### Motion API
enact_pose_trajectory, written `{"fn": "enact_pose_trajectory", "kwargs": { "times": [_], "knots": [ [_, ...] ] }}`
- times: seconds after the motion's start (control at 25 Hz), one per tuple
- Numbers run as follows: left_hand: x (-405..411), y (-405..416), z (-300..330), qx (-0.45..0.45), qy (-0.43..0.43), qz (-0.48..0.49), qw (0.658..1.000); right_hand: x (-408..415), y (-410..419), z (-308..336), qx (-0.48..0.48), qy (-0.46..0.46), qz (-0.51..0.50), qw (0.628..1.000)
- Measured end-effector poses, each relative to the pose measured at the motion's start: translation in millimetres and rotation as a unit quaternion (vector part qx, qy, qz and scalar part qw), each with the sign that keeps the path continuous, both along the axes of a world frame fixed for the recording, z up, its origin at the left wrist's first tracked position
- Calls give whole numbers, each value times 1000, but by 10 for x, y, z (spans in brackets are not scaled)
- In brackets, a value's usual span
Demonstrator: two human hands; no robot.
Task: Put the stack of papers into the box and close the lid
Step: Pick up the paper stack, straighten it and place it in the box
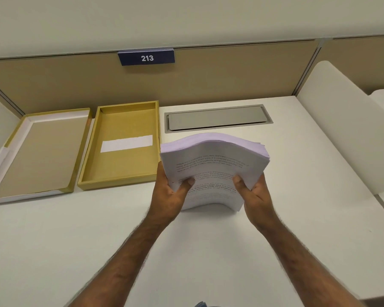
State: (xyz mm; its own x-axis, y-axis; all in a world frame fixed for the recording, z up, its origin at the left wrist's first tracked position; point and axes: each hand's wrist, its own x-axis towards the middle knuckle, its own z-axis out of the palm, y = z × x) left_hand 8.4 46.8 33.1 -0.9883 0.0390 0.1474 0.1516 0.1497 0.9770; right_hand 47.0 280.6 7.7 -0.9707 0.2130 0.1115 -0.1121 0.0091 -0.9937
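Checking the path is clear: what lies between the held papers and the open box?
Nothing: in the head view the stack of papers nearly meets the box rim, with only bare desk below.

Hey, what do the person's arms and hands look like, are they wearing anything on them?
Both forearms are bare up to the bottom edge of the picture, with no sleeves showing. The left hand and right hand wear no gloves, and no watch, bracelet or ring shows on the wrists or fingers. Dark hair runs along both forearms.
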Motion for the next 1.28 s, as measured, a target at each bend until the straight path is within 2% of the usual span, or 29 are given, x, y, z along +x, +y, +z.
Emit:
{"fn": "enact_pose_trajectory", "kwargs": {
  "times": [0.16, 0.6, 0.88, 1.08, 1.28],
  "knots": [
    [-90, -84, 25, 0, 20, -15, 1000, -26, 83, 51, 15, 17, -1, 1000],
    [-147, -220, -562, -84, -99, -68, 989, 14, 136, -399, 113, -80, 49, 989],
    [-192, -238, -702, -98, -65, -36, 992, -69, 267, -437, 161, -73, 43, 983],
    [-188, -262, -948, -121, -89, -59, 987, -38, 278, -732, 212, -119, 107, 964],
    [-207, -265, -914, -134, -87, -61, 985, -73, 373, -693, 252, -115, 103, 955]
  ]
}}
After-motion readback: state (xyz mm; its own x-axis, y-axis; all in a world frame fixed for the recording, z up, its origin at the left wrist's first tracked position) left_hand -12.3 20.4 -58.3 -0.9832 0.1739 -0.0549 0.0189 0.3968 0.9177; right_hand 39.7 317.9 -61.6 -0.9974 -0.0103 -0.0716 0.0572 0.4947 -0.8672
